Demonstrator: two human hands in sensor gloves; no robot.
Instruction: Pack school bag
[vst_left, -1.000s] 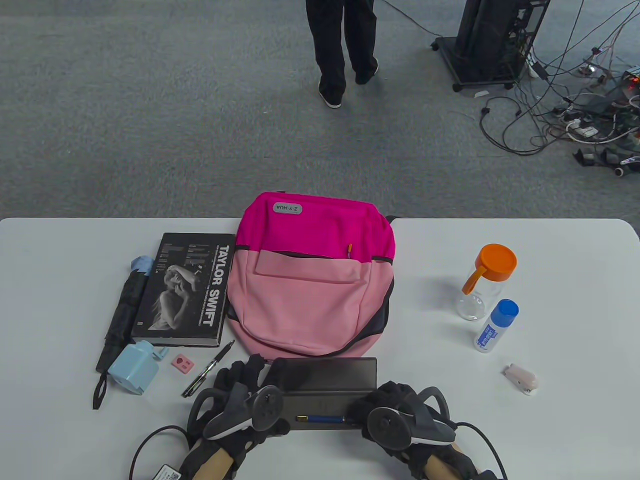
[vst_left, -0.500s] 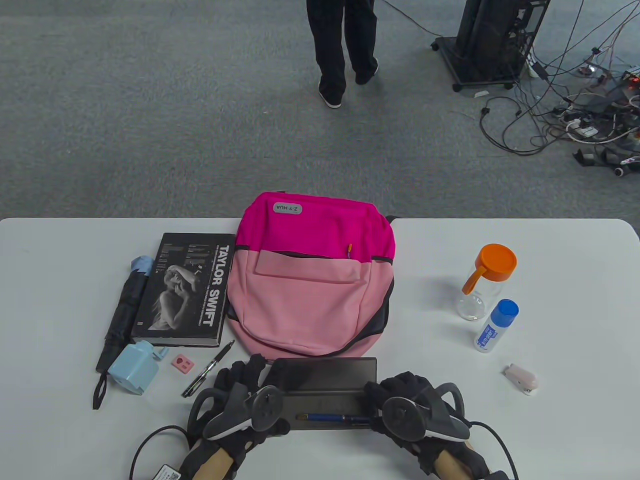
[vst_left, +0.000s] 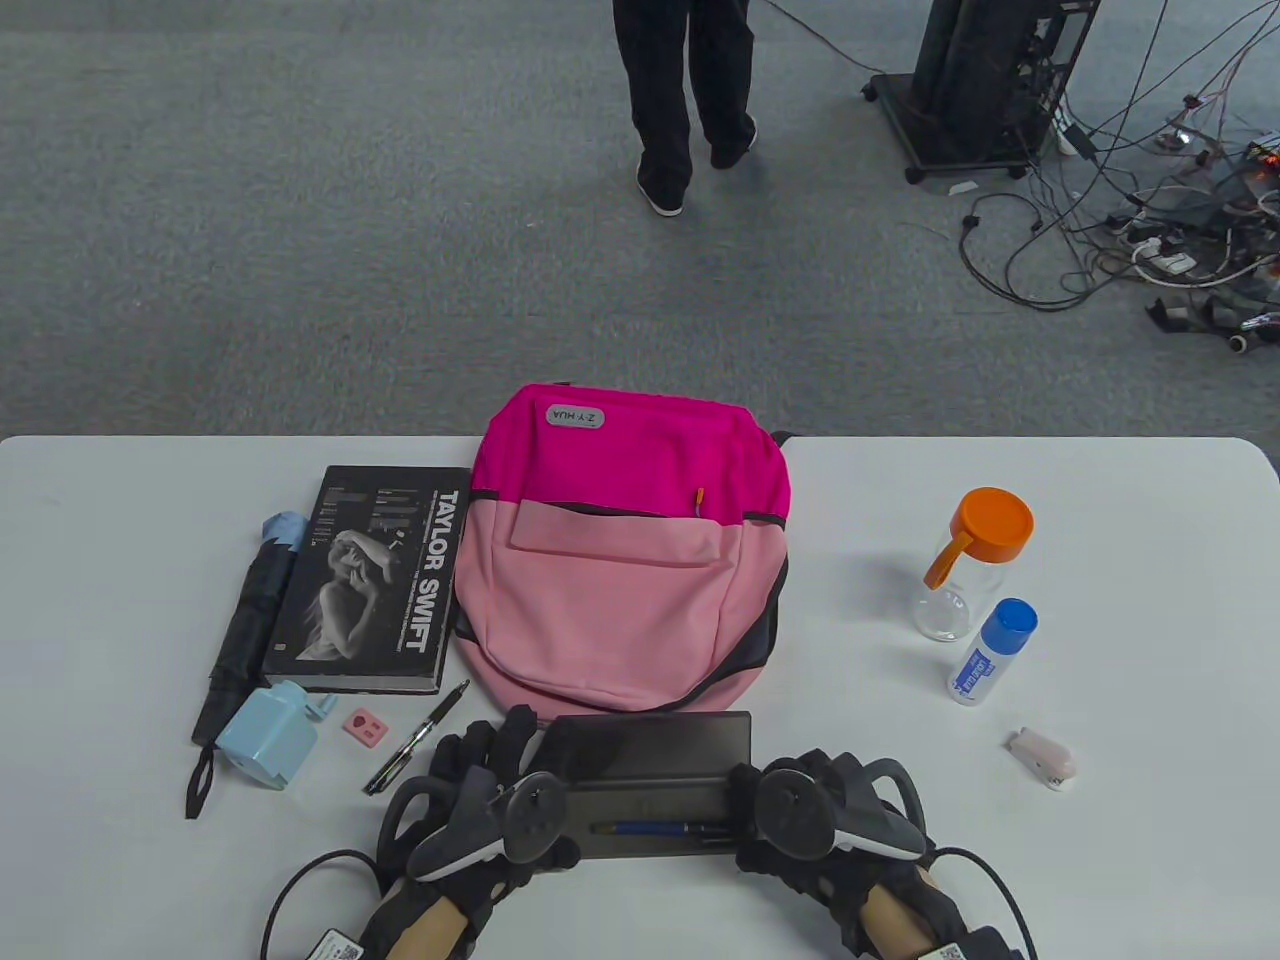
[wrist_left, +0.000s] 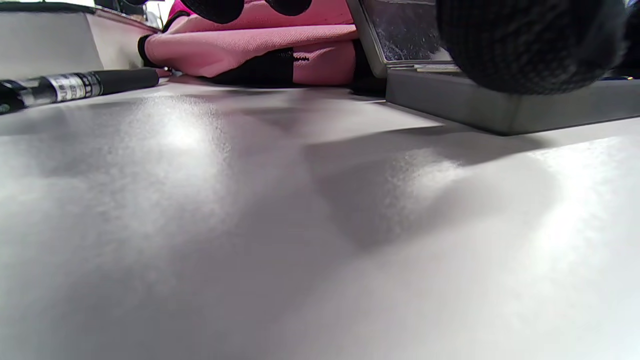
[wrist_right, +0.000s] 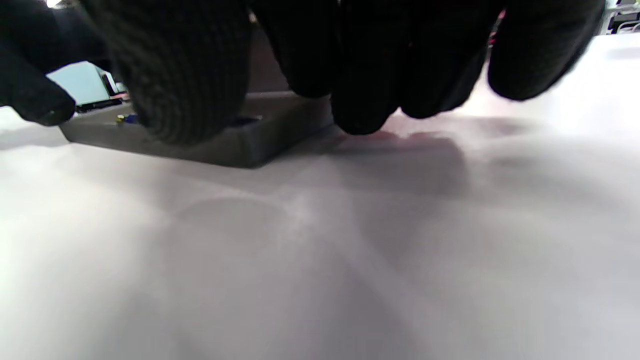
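Both hands crowd the open pencil case (vst_left: 650, 790) at the near edge, and the pink backpack (vst_left: 625, 560) blocks straight ahead, touching its far side. Left is cluttered with pen (vst_left: 418, 737), eraser (vst_left: 365, 727), sharpener (vst_left: 270, 735) and book (vst_left: 375, 580). Right there's bare table (vst_left: 870, 680) before the bottles (vst_left: 975, 600).

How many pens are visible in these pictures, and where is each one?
2. One blue pen lies inside the open grey pencil case, between the two hands. One black pen lies on the table, left of the case. Others may be hidden under the hands.
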